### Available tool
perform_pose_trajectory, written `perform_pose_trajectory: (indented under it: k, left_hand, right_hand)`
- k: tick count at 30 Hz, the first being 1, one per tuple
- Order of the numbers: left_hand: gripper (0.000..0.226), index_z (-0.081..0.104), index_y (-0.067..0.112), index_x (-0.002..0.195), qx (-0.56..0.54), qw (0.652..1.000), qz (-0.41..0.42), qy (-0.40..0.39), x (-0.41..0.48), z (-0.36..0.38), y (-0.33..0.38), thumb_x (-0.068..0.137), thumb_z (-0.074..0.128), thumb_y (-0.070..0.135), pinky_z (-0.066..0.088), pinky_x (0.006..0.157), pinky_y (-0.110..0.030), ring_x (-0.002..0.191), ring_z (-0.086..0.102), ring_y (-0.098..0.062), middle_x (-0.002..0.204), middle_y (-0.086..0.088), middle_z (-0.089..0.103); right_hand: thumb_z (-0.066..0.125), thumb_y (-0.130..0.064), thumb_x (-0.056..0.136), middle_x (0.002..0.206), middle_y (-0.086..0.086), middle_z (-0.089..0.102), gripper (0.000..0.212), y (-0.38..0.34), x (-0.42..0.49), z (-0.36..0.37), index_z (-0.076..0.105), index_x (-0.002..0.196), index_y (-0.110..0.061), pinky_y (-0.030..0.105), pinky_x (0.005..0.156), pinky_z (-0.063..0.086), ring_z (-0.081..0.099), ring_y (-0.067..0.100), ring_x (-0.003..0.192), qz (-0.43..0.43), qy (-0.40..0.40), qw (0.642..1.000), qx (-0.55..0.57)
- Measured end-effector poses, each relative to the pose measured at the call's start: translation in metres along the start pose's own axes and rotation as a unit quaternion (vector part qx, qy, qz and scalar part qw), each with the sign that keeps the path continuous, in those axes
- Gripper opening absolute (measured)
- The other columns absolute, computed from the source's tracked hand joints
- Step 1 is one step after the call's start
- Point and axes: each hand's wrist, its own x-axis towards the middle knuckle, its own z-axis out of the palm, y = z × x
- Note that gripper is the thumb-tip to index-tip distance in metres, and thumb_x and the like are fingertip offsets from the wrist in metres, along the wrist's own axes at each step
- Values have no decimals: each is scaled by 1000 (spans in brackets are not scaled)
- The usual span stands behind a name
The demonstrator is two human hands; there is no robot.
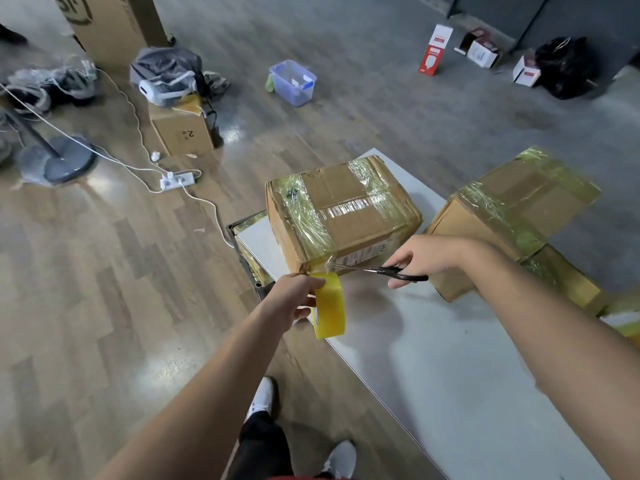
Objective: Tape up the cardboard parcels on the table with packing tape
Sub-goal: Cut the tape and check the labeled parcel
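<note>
A cardboard parcel (346, 209) wrapped with yellowish tape bands stands at the far left end of the white table (433, 358). My left hand (294, 299) grips a yellow roll of packing tape (329, 306) just below the parcel's near corner, with a strip stretched from the roll up to the box. My right hand (426, 258) holds black-handled scissors (381, 271), the blades pointing left at that stretched strip. Another taped parcel (512, 216) lies to the right, behind my right forearm.
The table edge runs diagonally beside my legs and white shoes (263, 396). On the wooden floor lie a power strip (176, 180) with cables, a fan base (59, 161), a small cardboard box (183, 133), a clear plastic tub (292, 83) and small cartons (481, 51).
</note>
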Motion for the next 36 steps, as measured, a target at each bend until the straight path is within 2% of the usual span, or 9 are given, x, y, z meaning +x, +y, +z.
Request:
perform_pose_trajectory:
  k: [5,9,11,13,20,27,36]
  left_hand:
    - [6,59,11,93,21,999,-1,-25,3,-6,2,92,63,14,36,52,-24,66,58,-16,89,-6,60]
    - [6,58,10,89,32,999,-3,-37,4,-7,3,93,63,13,36,53,-24,66,58,-16,86,-6,59]
    - [6,58,10,89,31,999,-4,-41,4,-7,3,93,62,13,35,53,-24,65,58,-15,85,-6,59]
    - [5,58,10,91,33,999,-4,-43,5,-8,4,93,62,13,35,54,-24,66,58,-15,85,-6,60]
    - [8,58,9,98,35,998,-7,-44,6,-10,4,93,63,14,36,54,-24,68,58,-15,86,-6,61]
    - [11,59,8,104,33,998,-3,-50,7,-12,5,94,62,13,37,56,-24,68,59,-16,88,-7,62]
    - [15,59,6,108,26,999,-2,-45,8,-12,7,93,61,10,34,56,-25,68,57,-17,91,-10,61]
  right_hand:
    - [78,-48,79,77,-13,66,24,-7,12,-12,68,100,-52,21,65,39,54,1,63,27,-43,998,-27]
    - [78,-48,78,92,-8,74,28,-12,22,-18,68,104,-50,24,75,42,60,3,75,23,-52,998,-35]
    - [79,-45,78,85,-13,73,24,-15,27,-21,68,98,-52,26,79,42,61,4,78,18,-62,997,-33]
    - [80,-41,78,81,-14,71,29,-19,32,-24,69,104,-47,26,79,43,62,5,78,16,-68,997,-36]
    - [83,-40,75,92,-9,72,32,-30,47,-30,70,104,-45,26,83,43,62,8,83,24,-92,994,-59]
    - [80,-35,80,67,-19,69,37,-28,50,-31,70,116,-35,26,78,39,58,4,72,26,-106,994,-29]
    - [79,-29,81,75,-14,73,32,-23,52,-29,68,110,-35,25,69,42,62,2,70,13,-100,995,-24]
